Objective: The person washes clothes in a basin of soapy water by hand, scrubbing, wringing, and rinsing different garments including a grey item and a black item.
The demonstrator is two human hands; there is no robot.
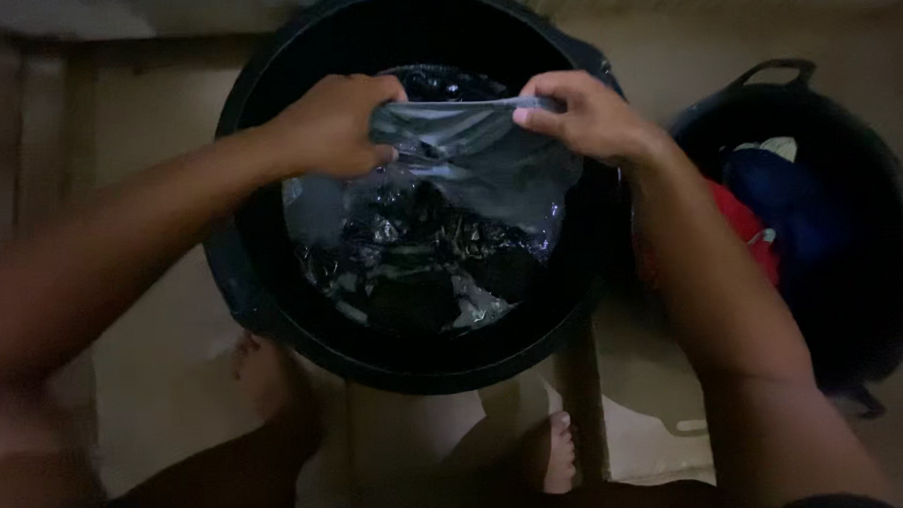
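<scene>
Left hand (332,123), right hand (582,114): both clenched on grey wet cloth (478,153), stretched taut above black basin (263,291), frame centre, so drips fall inside.

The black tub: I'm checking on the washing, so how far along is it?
Done: clothes, red and blue among them, sit in the second basin. In hand: left hand and right hand stretch a grey garment over the black tub. Left: dark clothes still soak in its water.

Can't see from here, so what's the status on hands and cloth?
Left hand and right hand both grip wet grey cloth, stretched over black tub of water. Second tub of clothes alongside. Nothing blocking.
</scene>
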